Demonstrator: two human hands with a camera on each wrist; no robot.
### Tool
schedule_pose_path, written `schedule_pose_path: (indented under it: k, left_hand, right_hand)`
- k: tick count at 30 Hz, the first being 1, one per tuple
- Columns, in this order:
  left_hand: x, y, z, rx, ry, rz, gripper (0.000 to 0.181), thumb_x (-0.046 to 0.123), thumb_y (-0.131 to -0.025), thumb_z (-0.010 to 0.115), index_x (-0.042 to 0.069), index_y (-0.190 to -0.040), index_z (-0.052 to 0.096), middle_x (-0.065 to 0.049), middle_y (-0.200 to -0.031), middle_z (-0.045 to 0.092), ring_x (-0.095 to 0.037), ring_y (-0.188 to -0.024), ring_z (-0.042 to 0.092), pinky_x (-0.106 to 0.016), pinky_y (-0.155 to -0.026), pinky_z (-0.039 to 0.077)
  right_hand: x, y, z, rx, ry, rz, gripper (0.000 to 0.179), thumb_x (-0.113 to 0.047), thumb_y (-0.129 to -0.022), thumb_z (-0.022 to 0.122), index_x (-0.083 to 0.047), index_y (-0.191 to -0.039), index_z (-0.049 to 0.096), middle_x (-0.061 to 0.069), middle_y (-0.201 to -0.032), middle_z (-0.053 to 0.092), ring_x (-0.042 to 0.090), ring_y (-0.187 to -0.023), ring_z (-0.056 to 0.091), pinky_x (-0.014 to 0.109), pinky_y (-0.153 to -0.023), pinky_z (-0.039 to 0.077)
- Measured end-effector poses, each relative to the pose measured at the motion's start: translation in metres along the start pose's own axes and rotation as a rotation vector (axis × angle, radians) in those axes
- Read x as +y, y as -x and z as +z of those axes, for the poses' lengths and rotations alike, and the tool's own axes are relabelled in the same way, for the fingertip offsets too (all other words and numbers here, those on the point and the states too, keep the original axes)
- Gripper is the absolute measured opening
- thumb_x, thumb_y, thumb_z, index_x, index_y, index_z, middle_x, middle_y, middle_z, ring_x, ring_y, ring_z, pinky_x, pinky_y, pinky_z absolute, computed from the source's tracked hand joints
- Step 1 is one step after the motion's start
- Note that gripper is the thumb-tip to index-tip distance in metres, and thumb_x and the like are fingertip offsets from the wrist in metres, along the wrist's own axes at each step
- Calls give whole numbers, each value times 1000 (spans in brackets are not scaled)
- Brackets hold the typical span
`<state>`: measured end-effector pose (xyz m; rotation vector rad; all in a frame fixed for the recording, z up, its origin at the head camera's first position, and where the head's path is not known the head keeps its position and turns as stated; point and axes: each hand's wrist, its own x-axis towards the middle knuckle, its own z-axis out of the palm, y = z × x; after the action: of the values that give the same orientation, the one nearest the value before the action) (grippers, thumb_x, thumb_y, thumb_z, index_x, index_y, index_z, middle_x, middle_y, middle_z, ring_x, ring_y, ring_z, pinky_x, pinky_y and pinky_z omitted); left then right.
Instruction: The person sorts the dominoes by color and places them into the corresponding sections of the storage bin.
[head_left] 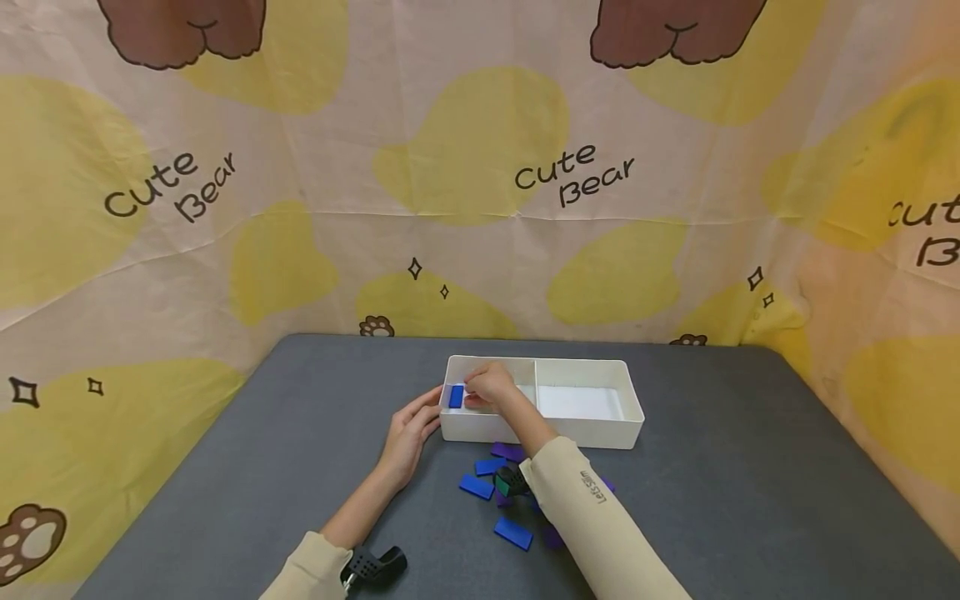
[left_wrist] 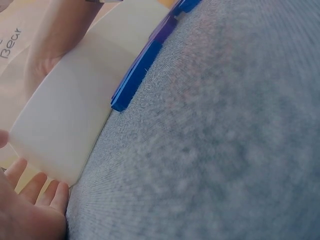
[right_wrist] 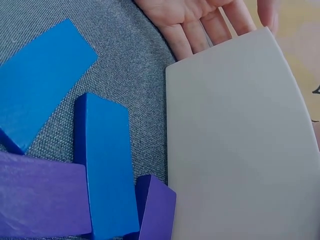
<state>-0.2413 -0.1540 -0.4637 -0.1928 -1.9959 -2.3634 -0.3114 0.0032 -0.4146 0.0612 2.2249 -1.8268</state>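
A white two-compartment box (head_left: 581, 433) stands on the table. My left hand (head_left: 406, 437) touches its left end with extended fingers; the left wrist view shows those fingertips (left_wrist: 60, 195) against the box wall. My right hand (head_left: 491, 385) reaches down into the left compartment, fingers bent. Beside it, at that compartment's left end, lies a blue block (head_left: 456, 397). The front wall hides part of the right fingers, and I cannot tell whether they hold a block.
In front of the box lie several loose blocks, among them a blue block (head_left: 513, 533) and a purple block (head_left: 508, 452). My right forearm (head_left: 592, 508) passes over some of them. The grey table (head_left: 750, 467) ends at a patterned cloth (head_left: 465, 250) behind.
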Motion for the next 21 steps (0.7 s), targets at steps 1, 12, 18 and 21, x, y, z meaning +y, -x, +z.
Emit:
schedule_pose_path:
  k: [1,12,18,21]
  left_hand:
    - [0,0,0,-1,-3,-2,50,4,-103,50,-12,-151,48,-29,-158,46,-38,-146,45,-21,-103,50]
    - [-1,-1,-1,0,-6,3,50,3,-103,50,-13,-151,48,-30,-158,46,-38,-146,45,-22,-103,50]
    - [-2,-1,-1,-4,-9,-6,50,3,-104,50,-12,-151,48,-29,-159,46,-39,-147,45,-24,-106,49]
    - [-2,-1,-1,-7,-11,-4,50,4,-104,50,-12,-151,48,-29,-159,46,-39,-146,45,-23,-105,49]
  right_hand:
    - [0,0,0,-7,-13,5,25,15,-94,59,20,-117,68,18,-88,66,11,-60,58,20,-58,58]
    - [-3,1,-3,-44,-84,58,26,16,-96,59,21,-122,64,25,-96,69,13,-59,61,20,-61,59]
    - [3,-9,-5,-30,-55,52,25,14,-96,61,17,-120,67,27,-99,70,17,-63,65,30,-70,64]
    - [16,-27,-9,-71,-79,8,20,10,-95,66,13,-114,70,26,-95,72,22,-67,70,35,-71,65]
